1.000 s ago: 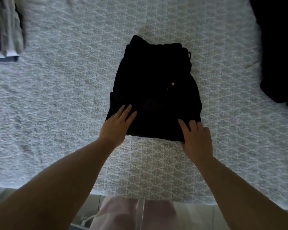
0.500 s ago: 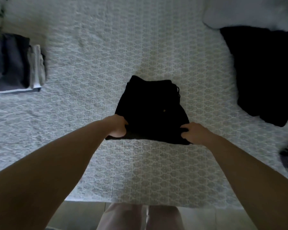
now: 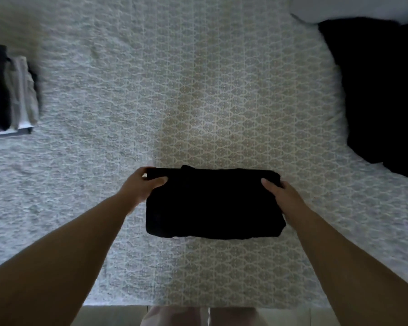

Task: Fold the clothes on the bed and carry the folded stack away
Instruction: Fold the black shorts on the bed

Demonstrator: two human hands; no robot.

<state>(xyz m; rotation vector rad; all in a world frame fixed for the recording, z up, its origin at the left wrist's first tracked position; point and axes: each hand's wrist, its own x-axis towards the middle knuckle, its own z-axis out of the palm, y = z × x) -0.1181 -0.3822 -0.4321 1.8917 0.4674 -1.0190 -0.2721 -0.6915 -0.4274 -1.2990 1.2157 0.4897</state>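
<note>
Folded black garment (image 3: 213, 205) near bed's (image 3: 198, 102) front edge, middle. Gripped at far left corner by left hand (image 3: 141, 185), thumb on top; at far right corner by right hand (image 3: 284, 196), thumb likewise on top. Folded stack (image 3: 8, 90) at left edge. Loose black clothing (image 3: 377, 90) toward far right corner.

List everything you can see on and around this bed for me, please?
bedspread: one, pale patterned, covers the bed
folded garment: one, black, centre, held at both ends
folded stack: one, dark and grey pieces, far left edge
loose garment: one, black, unfolded, far right
pale fabric: one, whitish, top right corner
left hand: grips the folded garment's left end
right hand: grips its right end
</note>
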